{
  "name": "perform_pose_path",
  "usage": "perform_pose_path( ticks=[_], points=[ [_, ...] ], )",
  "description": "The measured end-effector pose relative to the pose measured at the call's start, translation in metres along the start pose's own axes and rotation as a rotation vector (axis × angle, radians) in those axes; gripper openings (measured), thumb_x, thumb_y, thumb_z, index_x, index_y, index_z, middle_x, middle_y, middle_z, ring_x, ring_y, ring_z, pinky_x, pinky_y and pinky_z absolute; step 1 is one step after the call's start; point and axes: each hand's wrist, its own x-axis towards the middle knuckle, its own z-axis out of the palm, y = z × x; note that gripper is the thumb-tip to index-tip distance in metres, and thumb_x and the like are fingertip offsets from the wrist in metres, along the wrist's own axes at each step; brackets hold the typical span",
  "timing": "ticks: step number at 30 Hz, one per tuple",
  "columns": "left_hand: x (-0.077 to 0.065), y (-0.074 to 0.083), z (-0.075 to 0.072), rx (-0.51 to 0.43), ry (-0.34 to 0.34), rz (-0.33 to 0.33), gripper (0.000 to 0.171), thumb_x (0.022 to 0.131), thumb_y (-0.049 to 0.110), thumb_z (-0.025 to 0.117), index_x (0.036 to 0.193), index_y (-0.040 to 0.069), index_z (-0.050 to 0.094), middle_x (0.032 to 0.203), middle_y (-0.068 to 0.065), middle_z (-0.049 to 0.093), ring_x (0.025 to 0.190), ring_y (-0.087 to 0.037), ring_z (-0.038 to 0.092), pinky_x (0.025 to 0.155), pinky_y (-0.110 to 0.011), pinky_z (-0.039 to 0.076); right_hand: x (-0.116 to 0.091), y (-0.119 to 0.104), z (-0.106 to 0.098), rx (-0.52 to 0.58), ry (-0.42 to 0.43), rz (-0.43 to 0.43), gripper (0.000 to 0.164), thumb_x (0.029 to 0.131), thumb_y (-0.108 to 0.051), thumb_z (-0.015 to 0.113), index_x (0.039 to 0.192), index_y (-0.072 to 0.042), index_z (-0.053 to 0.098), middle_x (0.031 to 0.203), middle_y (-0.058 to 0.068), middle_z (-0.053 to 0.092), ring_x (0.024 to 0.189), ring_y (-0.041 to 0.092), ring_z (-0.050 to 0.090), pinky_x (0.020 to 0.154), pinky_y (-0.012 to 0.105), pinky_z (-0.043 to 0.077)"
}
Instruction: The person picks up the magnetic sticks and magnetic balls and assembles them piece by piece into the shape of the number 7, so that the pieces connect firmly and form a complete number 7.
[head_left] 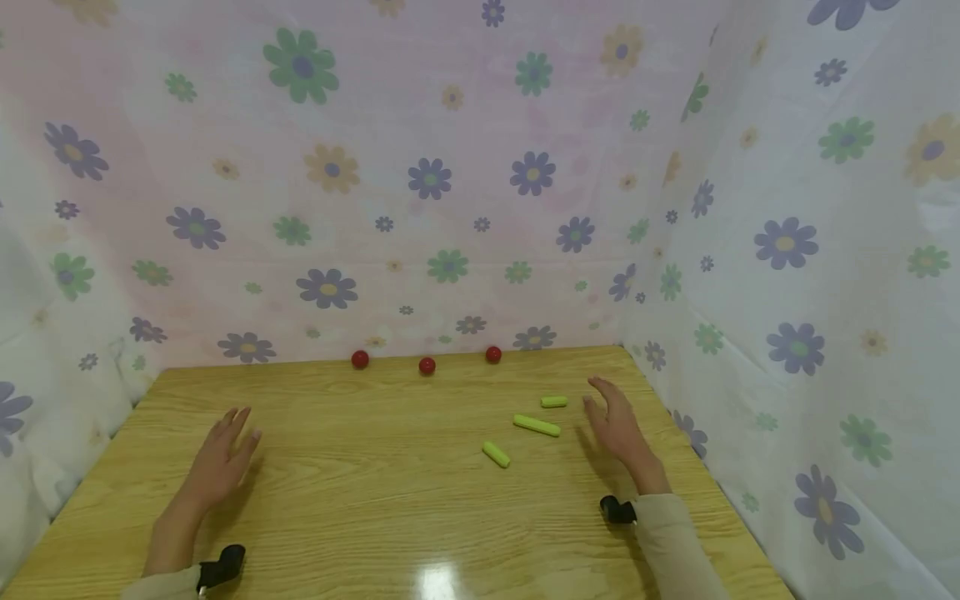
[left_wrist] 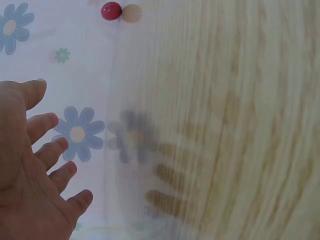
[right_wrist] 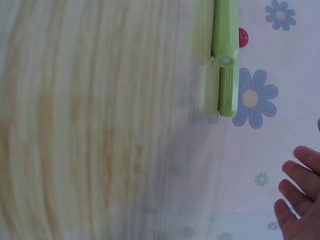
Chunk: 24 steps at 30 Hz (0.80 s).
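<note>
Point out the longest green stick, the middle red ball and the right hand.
longest green stick [head_left: 537, 426], head view, mid-length.
middle red ball [head_left: 427, 366], head view, its centre.
right hand [head_left: 617, 421], head view, back of the hand.

Bare table [head_left: 360, 492] lies between both hands; three green sticks [head_left: 536, 425] crowd the right side, and red balls [head_left: 427, 365] line the back edge.

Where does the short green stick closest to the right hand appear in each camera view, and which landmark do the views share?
Head: the short green stick lies on the wooden table, just left of the right hand.
Left wrist: not in it.
Right wrist: two green sticks show at the top; which is the short one cannot be told.
Shared landmark: the flowered cloth with red balls along its foot.
</note>
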Motion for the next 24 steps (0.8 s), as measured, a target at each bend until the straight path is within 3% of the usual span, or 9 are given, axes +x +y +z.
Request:
perform_pose_path(
  ticks=[7, 9, 10, 12, 14, 17, 20, 24],
  points=[
    [0.004, -0.005, 0.005, -0.064, 0.066, 0.018, 0.063, 0.111, 0.027, 0.041, 0.153, -0.016, 0.023, 0.155, -0.047, 0.014, 0.136, -0.071, 0.016, 0.103, -0.080, 0.022, 0.004, -0.007, 0.008, 0.163, 0.192, -0.019, 0.031, 0.105, -0.010, 0.057, 0.132, 0.004, 0.062, 0.133, 0.028, 0.061, 0.127, 0.045, 0.052, 0.105, 0.063, 0.041],
    [0.003, -0.007, 0.007, -0.084, 0.097, 0.010, 0.062, 0.110, 0.027, 0.045, 0.154, -0.013, 0.027, 0.155, -0.045, 0.019, 0.135, -0.068, 0.024, 0.115, -0.057, 0.035, 0.004, -0.010, 0.011, 0.194, 0.220, -0.020, 0.026, 0.103, -0.006, 0.059, 0.126, 0.004, 0.065, 0.127, 0.026, 0.065, 0.122, 0.042, 0.057, 0.102, 0.058, 0.045],
    [0.003, -0.009, 0.008, -0.093, 0.120, 0.012, 0.061, 0.110, 0.025, 0.048, 0.153, -0.013, 0.030, 0.155, -0.044, 0.022, 0.134, -0.066, 0.029, 0.113, -0.041, 0.042, 0.004, -0.011, 0.013, 0.204, 0.230, -0.017, 0.024, 0.102, -0.005, 0.060, 0.124, 0.003, 0.067, 0.125, 0.024, 0.067, 0.119, 0.039, 0.059, 0.100, 0.055, 0.047],
    [0.002, -0.011, 0.011, -0.126, 0.169, 0.019, 0.057, 0.107, 0.021, 0.053, 0.150, -0.013, 0.037, 0.153, -0.041, 0.031, 0.136, -0.043, 0.047, 0.101, -0.013, 0.044, 0.002, -0.015, 0.017, 0.216, 0.239, -0.021, 0.022, 0.102, -0.004, 0.060, 0.121, 0.003, 0.069, 0.120, 0.023, 0.069, 0.113, 0.037, 0.062, 0.095, 0.047, 0.052],
    [0.001, -0.015, 0.014, -0.169, 0.226, 0.025, 0.052, 0.104, 0.016, 0.059, 0.146, -0.012, 0.045, 0.154, -0.026, 0.043, 0.126, -0.014, 0.057, 0.084, 0.003, 0.036, -0.001, -0.021, 0.022, 0.235, 0.230, -0.028, 0.021, 0.102, -0.003, 0.060, 0.119, 0.003, 0.069, 0.118, 0.024, 0.070, 0.109, 0.037, 0.064, 0.091, 0.038, 0.054],
    [0.000, -0.020, 0.016, -0.256, 0.289, 0.037, 0.047, 0.100, 0.009, 0.065, 0.141, -0.011, 0.053, 0.142, 0.010, 0.055, 0.107, 0.018, 0.049, 0.082, 0.002, 0.041, -0.007, -0.043, 0.024, 0.260, 0.190, -0.037, 0.019, 0.101, 0.001, 0.059, 0.116, 0.006, 0.070, 0.114, 0.026, 0.070, 0.104, 0.039, 0.065, 0.085, 0.029, 0.055],
    [-0.001, -0.022, 0.017, -0.332, 0.297, 0.020, 0.047, 0.099, 0.008, 0.067, 0.142, -0.007, 0.055, 0.128, 0.033, 0.046, 0.105, 0.020, 0.053, 0.082, -0.001, 0.044, -0.012, -0.065, 0.025, 0.296, 0.123, -0.014, 0.018, 0.101, 0.004, 0.057, 0.113, 0.008, 0.070, 0.112, 0.029, 0.069, 0.102, 0.041, 0.065, 0.082, 0.026, 0.055],
    [-0.002, -0.020, 0.015, -0.407, 0.244, -0.022, 0.050, 0.100, 0.011, 0.066, 0.145, -0.004, 0.052, 0.125, 0.035, 0.047, 0.104, 0.017, 0.057, 0.081, -0.005, 0.049, -0.013, -0.075, 0.037, 0.350, 0.045, 0.068, 0.018, 0.102, 0.002, 0.056, 0.112, 0.006, 0.071, 0.112, 0.023, 0.071, 0.105, 0.036, 0.065, 0.082, 0.024, 0.054]
  ],
)
